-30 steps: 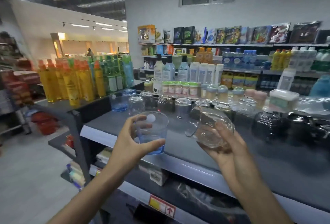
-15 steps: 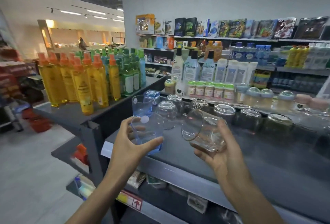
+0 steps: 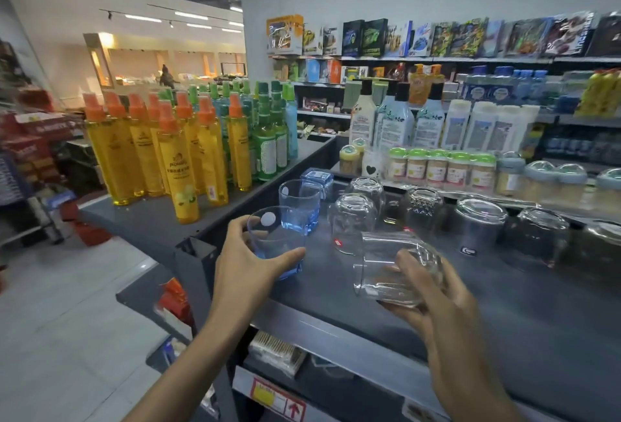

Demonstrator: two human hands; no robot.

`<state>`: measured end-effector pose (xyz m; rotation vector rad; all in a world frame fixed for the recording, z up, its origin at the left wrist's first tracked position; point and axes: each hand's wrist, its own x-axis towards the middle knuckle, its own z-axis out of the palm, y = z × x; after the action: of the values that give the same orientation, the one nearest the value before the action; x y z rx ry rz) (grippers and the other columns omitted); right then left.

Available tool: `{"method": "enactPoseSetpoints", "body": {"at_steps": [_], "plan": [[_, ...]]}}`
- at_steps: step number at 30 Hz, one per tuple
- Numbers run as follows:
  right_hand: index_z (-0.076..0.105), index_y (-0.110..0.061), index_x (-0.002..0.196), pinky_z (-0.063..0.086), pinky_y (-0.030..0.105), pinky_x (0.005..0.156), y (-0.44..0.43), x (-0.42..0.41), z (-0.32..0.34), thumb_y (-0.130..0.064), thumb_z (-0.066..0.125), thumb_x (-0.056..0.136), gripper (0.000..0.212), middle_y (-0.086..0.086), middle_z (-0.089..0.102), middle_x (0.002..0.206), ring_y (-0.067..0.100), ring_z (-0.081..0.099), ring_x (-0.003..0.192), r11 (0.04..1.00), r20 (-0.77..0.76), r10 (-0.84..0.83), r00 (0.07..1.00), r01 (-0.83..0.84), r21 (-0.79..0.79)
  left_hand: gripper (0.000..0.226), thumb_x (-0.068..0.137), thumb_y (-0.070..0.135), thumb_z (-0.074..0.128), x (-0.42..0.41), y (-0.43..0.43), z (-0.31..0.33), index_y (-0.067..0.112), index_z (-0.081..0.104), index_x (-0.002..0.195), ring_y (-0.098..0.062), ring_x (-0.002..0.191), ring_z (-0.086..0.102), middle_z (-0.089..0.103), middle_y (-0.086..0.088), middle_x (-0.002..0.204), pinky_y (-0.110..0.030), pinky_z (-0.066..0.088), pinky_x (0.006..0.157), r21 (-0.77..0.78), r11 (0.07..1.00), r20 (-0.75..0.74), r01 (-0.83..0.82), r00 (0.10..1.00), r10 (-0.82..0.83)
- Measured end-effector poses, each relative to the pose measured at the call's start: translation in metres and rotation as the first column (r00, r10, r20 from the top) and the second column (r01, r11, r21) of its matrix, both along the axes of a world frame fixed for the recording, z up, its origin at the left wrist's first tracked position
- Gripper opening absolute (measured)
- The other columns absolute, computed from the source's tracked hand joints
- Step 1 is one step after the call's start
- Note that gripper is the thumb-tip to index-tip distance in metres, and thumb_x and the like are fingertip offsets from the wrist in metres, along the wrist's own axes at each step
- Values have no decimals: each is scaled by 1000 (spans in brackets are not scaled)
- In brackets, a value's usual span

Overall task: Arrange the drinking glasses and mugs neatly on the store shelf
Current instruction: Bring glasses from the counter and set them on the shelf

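Note:
My left hand (image 3: 250, 262) grips an upright blue-tinted glass (image 3: 275, 240) with a white sticker, at the left end of the dark grey shelf (image 3: 504, 314). My right hand (image 3: 433, 290) holds a clear ribbed glass (image 3: 393, 267) tilted on its side, mouth to the left, just above the shelf. Directly behind the held blue glass stands a second blue glass (image 3: 300, 205), with a blue boxed glass (image 3: 317, 179) behind that. Several clear glasses (image 3: 351, 221) stand upside down in rows further back and to the right.
Orange and green spray bottles (image 3: 178, 159) crowd the raised shelf to the left. Small jars with green lids (image 3: 437, 168) and white lotion bottles (image 3: 393, 126) line the back. A lower shelf with a red price tag (image 3: 279, 399) sits below. The aisle floor is to the left.
Both hands have moved forward and down toward the shelf. The blue glass now sits close in front of the second blue glass; the clear glass has tipped further onto its side.

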<state>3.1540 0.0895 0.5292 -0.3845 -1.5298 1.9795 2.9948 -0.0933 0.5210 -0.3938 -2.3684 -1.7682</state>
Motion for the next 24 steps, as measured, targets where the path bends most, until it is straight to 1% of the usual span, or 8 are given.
{"method": "enactPoseSetpoints", "body": {"at_steps": [4,7,10,14,16,19,21,24], "plan": [[70,-15,119,65,37,72,-7,-4,-3,-34,77,78,47,8,79,104,24,77,97,998,24,-59,998,58,37,78,64,39,97,-17,0,0,35,46,123,7,97,58,60,22,106,-32,51,83,15,999,11,46,999,-46],[70,-15,120,64,42,75,-9,-6,-7,-39,80,73,54,8,78,109,25,77,99,994,40,-89,995,87,63,81,62,40,97,-29,2,1,34,46,124,-5,99,63,60,22,105,-37,54,89,2,997,17,75,997,-75],[69,-14,122,64,44,75,-12,-8,-13,-43,83,70,61,9,77,111,26,76,101,991,62,-107,992,101,82,83,60,41,98,-35,2,-3,32,47,125,-17,106,66,64,12,113,-45,56,95,-23,995,32,95,995,-94],[67,-19,122,63,37,69,-13,-7,-13,-39,84,69,59,5,79,104,25,77,96,988,83,-114,990,104,116,83,60,42,97,-36,5,-8,29,48,125,-20,105,67,66,7,115,-49,56,96,-34,995,34,93,995,-92],[64,-19,126,62,35,67,-14,-8,-14,-40,86,69,65,5,79,105,23,77,94,985,101,-124,987,111,130,81,60,43,97,-36,6,-7,29,48,123,-20,102,67,66,6,113,-49,56,94,-31,997,39,76,996,-75],[62,-16,131,62,34,68,-14,-8,-15,-43,88,68,73,7,78,109,22,77,96,983,125,-138,983,120,142,81,60,45,96,-35,9,-5,29,46,123,-20,101,67,67,6,112,-48,56,90,-34,998,35,55,998,-54],[62,-15,131,63,36,71,-12,-8,-16,-44,89,68,74,7,77,112,22,77,97,982,132,-139,981,120,145,80,64,43,95,-36,10,-4,27,46,125,-19,100,63,63,7,113,-42,54,86,-42,998,35,47,998,-46],[63,-18,129,63,44,82,-11,-8,-19,-55,95,60,85,5,76,117,20,76,100,977,164,-170,972,144,158,81,66,44,94,-36,10,-4,24,45,128,-20,100,59,62,6,115,-39,49,83,-64,997,38,38,999,-36]]}}
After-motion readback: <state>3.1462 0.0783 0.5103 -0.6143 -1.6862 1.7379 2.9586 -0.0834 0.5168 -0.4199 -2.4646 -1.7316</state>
